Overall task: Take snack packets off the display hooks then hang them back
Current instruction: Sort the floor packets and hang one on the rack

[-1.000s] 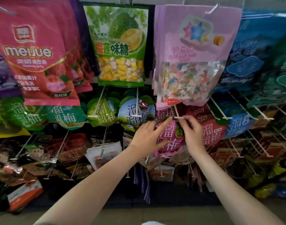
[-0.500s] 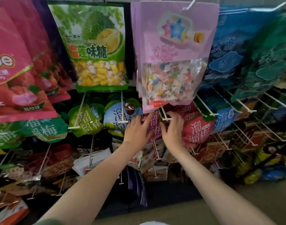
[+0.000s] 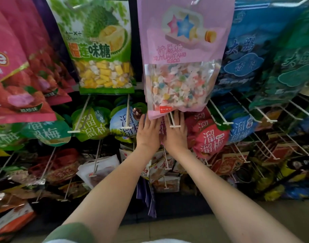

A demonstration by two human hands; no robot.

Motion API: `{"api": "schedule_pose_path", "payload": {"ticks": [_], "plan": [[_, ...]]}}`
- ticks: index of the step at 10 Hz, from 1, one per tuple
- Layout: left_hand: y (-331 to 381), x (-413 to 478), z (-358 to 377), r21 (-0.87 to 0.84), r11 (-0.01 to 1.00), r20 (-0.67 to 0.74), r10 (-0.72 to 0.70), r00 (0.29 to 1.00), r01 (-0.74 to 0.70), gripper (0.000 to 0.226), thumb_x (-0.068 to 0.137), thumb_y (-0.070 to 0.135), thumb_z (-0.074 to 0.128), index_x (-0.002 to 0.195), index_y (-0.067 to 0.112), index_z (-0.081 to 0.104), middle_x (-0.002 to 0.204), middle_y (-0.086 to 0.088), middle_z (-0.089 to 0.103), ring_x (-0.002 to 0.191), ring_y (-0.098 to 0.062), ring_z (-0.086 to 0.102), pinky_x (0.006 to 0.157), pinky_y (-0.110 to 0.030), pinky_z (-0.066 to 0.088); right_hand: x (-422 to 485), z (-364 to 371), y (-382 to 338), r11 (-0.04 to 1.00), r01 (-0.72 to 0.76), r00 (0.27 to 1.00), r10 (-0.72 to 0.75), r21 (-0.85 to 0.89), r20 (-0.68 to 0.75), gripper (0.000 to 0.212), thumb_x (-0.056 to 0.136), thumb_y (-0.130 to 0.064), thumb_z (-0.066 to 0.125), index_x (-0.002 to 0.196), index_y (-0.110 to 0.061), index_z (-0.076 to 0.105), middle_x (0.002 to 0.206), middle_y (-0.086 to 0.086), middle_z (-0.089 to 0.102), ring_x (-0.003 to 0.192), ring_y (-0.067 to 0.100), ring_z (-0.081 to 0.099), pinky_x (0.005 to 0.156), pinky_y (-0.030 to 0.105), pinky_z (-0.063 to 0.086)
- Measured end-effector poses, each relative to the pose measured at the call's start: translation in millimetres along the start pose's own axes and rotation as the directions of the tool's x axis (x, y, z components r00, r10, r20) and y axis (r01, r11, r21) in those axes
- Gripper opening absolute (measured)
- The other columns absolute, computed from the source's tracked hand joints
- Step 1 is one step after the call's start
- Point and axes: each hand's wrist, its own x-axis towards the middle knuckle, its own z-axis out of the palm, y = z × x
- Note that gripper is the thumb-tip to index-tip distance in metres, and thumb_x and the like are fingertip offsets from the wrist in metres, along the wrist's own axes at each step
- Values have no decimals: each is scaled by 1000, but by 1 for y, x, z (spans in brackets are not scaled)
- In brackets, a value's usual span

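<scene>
The candy bag [image 3: 183, 55] was lilac with pink and blue stars; the durian bag [image 3: 99, 48] green and yellow; the hooks [image 3: 174, 126] white; the sleeve [image 3: 71, 233] olive.

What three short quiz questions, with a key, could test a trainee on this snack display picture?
1. True or false: both hands are reaching under the pink candy bag.
2. Which fruit is on the green bag? A) mango B) durian C) apple
3. What white thing sticks out over the right hand?

Key: 1 true; 2 B; 3 a display hook. The left hand is beside it, and their fingertips are hidden.
</scene>
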Motion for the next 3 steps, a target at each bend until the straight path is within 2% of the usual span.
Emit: {"api": "schedule_pose_path", "payload": {"ticks": [1,2,3], "plan": [[9,-18,7,-67,998,-16,-13,1000,12,76,96,41,36,148,16,-13,157,-14,-7,145,-31,-7,113,-45,-13,-19,-1,6,999,45,997,-44,-16,63,78,89,-20,52,150,-22,3,157,8,-11,143,28,-15,115,46,-2],[24,-46,11,-142,988,25,-51,998,54,70,97,39,34,149,18,-8,157,-15,-11,145,-31,-9,116,-46,-5,-49,-3,14,983,101,987,-119,156,110,73,90,-16,51,150,-18,10,157,11,3,145,28,-2,118,43,5],[42,-70,9,-190,977,68,-84,994,95,67,97,33,35,150,16,-3,157,-16,-4,145,-31,-2,118,-44,4,-71,-9,32,914,99,967,-183,393,180,66,89,-9,51,147,-16,22,152,9,26,139,27,25,113,41,26]]}}
